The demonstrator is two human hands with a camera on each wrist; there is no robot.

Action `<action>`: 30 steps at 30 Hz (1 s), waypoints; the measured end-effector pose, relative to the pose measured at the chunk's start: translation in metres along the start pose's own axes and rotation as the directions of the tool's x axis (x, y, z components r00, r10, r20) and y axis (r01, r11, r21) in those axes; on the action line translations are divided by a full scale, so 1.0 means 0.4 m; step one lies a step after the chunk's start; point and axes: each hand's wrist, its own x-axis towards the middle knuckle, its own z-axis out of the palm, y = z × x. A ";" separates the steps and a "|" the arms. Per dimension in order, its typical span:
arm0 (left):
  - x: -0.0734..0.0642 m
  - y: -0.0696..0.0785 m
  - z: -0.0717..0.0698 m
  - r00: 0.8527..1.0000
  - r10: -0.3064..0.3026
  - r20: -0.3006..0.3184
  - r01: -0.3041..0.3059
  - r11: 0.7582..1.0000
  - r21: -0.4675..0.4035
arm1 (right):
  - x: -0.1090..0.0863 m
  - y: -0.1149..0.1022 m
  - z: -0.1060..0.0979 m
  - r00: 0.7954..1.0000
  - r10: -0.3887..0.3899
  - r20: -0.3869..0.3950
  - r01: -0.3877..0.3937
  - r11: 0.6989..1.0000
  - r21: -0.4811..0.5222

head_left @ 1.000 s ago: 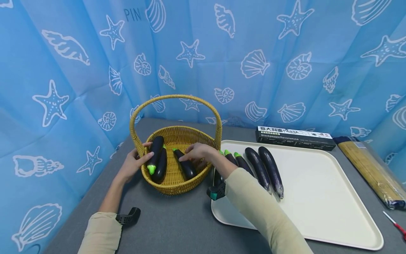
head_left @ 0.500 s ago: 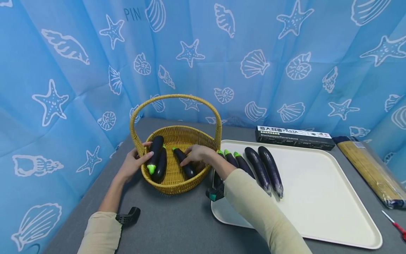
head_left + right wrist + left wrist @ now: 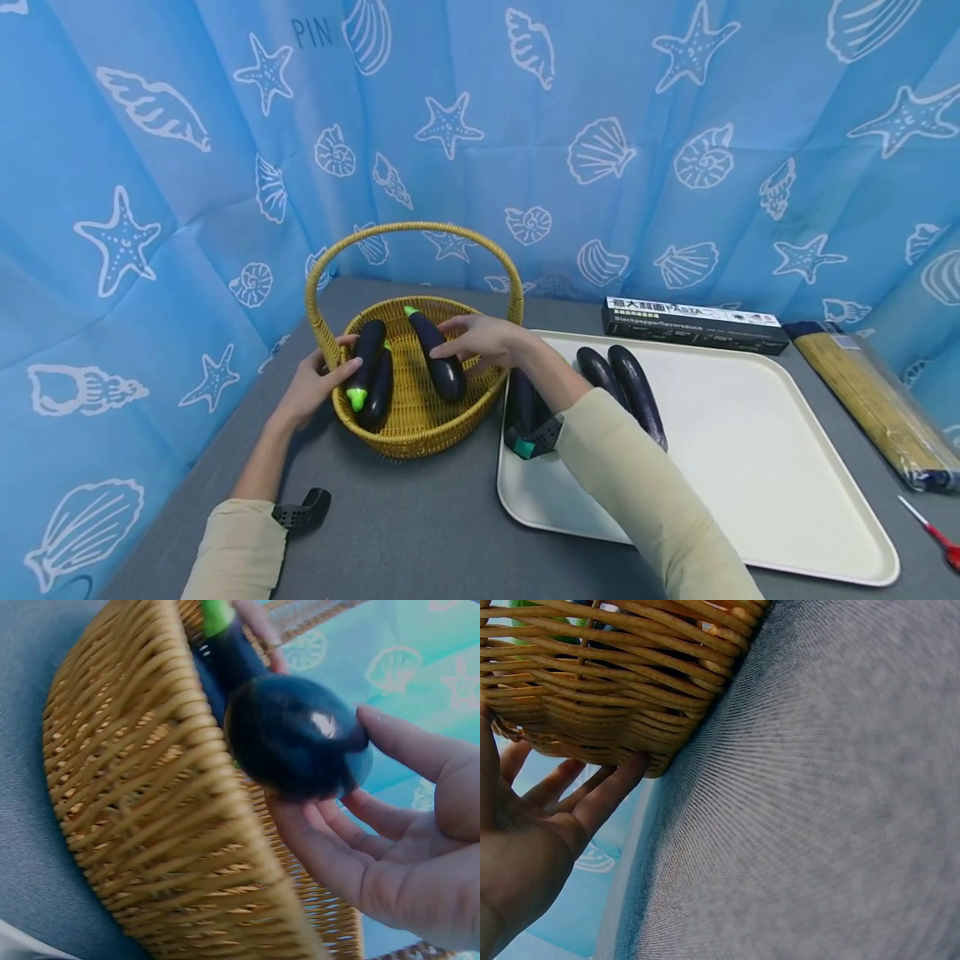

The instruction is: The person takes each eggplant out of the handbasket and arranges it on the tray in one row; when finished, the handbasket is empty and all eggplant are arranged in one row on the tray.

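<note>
A wicker basket (image 3: pixel 420 448) with a tall arched handle stands on the grey table. My left hand (image 3: pixel 309 390) holds its left side, thumb over the rim; in the left wrist view that hand (image 3: pixel 532 851) has its fingers against the woven wall (image 3: pixel 622 720). Beside the thumb, a dark eggplant (image 3: pixel 367 354) with a green cap lies on a second eggplant (image 3: pixel 381 393). My right hand (image 3: pixel 487 340) grips a third eggplant (image 3: pixel 450 379) inside the handle's arch. The right wrist view shows thumb and fingers around the rounded end of this eggplant (image 3: pixel 292 735), over the rim.
Right of the basket lies a cream tray (image 3: pixel 757 450) with several eggplants (image 3: pixel 636 387) at its left, partly hidden by my right arm. Behind it are a black pasta box (image 3: pixel 693 327) and a bagged bundle of yellowish sticks (image 3: pixel 873 404). A blue shell-print curtain (image 3: pixel 480 150) hangs behind.
My right hand has lifted the third eggplant from the basket's floor, moving it up and slightly away from me. The left hand stays on the basket.
</note>
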 end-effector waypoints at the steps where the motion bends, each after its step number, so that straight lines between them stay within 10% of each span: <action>1: 0.004 -0.010 -0.003 1.000 -0.001 -0.002 0.001 1.000 0.000 | -0.008 -0.003 -0.004 1.000 -0.008 0.012 0.008 1.000 0.015; 30: 0.017 -0.041 -0.008 1.000 0.003 0.000 -0.003 1.000 0.016 | -0.185 0.131 -0.044 0.976 -0.140 0.169 0.114 0.981 0.158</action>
